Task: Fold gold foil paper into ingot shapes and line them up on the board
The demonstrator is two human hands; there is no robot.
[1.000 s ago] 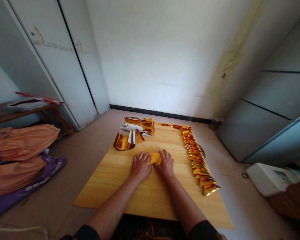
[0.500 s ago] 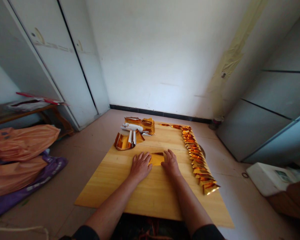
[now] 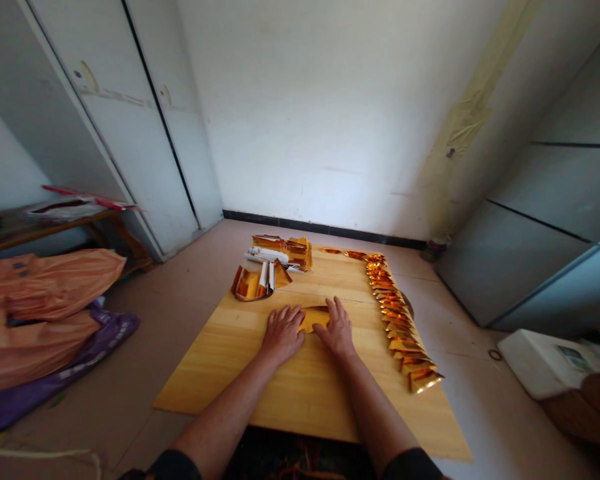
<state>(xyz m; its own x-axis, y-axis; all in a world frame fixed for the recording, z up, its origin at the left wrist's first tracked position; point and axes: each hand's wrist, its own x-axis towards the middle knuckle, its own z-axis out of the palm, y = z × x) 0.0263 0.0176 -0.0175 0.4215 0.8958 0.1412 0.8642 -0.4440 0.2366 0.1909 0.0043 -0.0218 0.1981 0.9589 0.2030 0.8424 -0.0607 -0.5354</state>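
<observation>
A small sheet of gold foil paper (image 3: 317, 321) lies on the wooden board (image 3: 220, 360), its far edge raised in a dark fold. My left hand (image 3: 283, 333) rests flat over the paper's left end, fingers stretched forward. At the right end, my right hand (image 3: 337, 327) has its fingers extended and its thumb apart, lying over the near part of the sheet. Both hands touch the paper, and their palms hide its ends. Folded gold foil pieces (image 3: 393, 310) overlap in a long row down the board's right side.
Curled gold foil sheets (image 3: 250, 283) lie at the board's far left, before a foil stack (image 3: 297, 253) with a white roll (image 3: 267, 255). Orange cloth or sacking (image 3: 40, 313) is heaped on the floor at left. A white box (image 3: 540, 360) stands at right.
My right hand has shifted a little left over the paper, its thumb further in along the near edge. My left hand stays in place. The view has tilted slightly.
</observation>
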